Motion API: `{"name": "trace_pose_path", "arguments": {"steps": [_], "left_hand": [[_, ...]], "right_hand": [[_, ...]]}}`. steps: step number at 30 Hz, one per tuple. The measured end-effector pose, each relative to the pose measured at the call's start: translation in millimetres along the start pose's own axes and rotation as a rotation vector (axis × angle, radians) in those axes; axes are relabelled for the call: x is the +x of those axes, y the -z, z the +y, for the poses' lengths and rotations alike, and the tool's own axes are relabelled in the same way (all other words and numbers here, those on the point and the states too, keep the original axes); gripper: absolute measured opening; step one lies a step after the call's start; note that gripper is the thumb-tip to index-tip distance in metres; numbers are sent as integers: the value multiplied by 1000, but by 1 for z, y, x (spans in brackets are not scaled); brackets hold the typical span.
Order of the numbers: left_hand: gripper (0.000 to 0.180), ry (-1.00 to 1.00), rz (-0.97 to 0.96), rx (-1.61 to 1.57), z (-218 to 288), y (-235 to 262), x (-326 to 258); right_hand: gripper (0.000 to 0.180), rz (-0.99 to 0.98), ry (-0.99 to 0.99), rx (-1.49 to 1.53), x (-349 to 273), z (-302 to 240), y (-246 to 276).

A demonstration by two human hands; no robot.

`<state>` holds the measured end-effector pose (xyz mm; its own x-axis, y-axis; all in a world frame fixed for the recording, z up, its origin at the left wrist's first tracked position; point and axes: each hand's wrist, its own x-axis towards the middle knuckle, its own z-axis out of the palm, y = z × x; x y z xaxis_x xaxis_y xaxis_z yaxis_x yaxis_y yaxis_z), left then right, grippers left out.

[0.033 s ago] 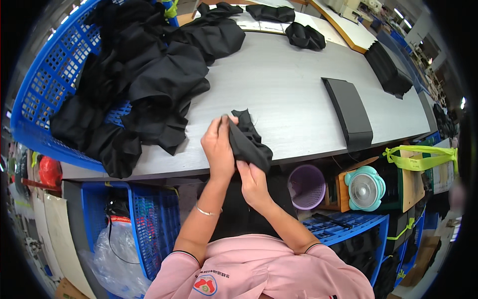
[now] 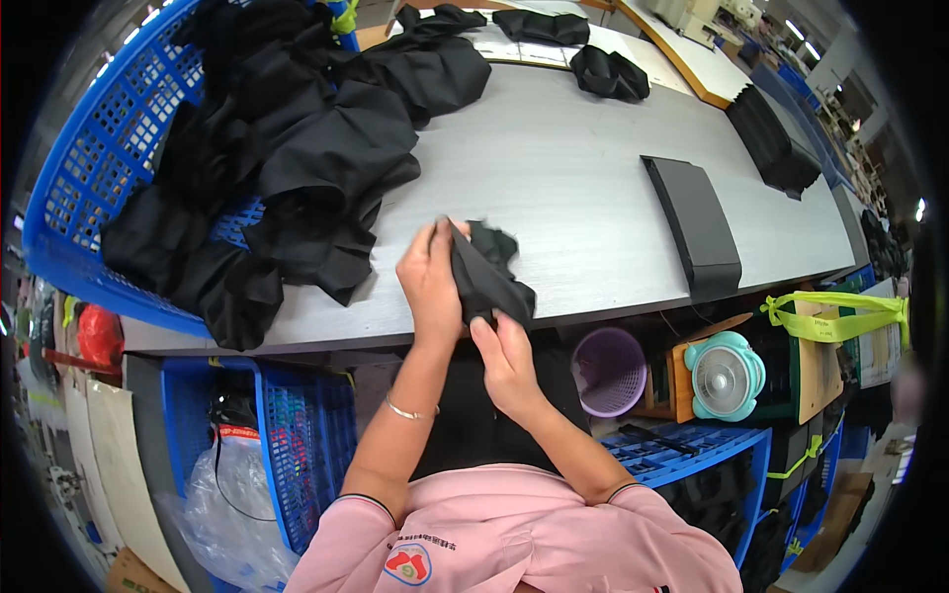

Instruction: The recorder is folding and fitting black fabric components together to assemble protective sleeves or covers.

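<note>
A small piece of black fabric [image 2: 482, 279] is held between both my hands over the near edge of the grey table [image 2: 573, 198]. My left hand [image 2: 431, 285] pinches its upper left end, fingers closed on the cloth. Lower down, my right hand [image 2: 506, 361] grips the bottom edge between thumb and fingers. Part of the cloth sticks up loosely behind the fold. To the left, a heap of black fabric pieces [image 2: 331, 148] spills from a blue plastic basket [image 2: 94, 133] onto the table.
A flat black folded piece [image 2: 697, 227] lies at the right, with a stack of black pieces [image 2: 771, 138] beyond. Crumpled black pieces [image 2: 608, 74] lie at the far side. Below the table edge are a purple bin [image 2: 609, 372], a turquoise fan [image 2: 726, 376] and blue crates [image 2: 306, 445].
Both hands have shifted slightly left with the fabric. The cloth's fold has changed shape a little, and my right hand's fingers have moved along its lower edge.
</note>
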<state>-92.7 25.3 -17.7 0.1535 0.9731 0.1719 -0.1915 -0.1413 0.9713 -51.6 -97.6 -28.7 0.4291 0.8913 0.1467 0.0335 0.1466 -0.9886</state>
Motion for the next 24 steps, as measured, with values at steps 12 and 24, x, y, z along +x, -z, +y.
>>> {"name": "trace_pose_path", "arguments": {"steps": [12,24], "left_hand": [[18,-209,-112,222,22,12,-5],[10,-394,-135,199,25,13,-44]], "right_hand": [[61,136,187,-374,-33,21,62],[32,119,-202,326,-13,25,74]]}}
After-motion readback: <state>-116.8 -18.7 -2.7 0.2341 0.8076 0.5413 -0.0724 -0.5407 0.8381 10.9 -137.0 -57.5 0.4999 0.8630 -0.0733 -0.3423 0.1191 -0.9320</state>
